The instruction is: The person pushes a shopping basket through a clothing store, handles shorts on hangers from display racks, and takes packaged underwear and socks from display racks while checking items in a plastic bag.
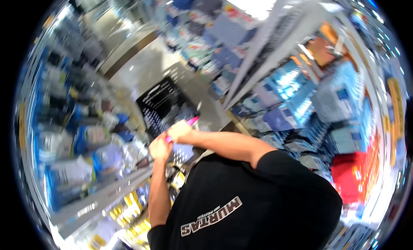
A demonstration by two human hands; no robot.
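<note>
Two fists, left hand (160,148) near, right hand (180,132) farther, curl their fingers around the handle (194,120); even pull should steady the basket (160,96).

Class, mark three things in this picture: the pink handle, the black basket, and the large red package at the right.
Pink handle (194,120): head view, on its visible right end.
Black basket (150,116): head view, on its perforated wall.
Large red package (346,177): head view, on its front.
</note>
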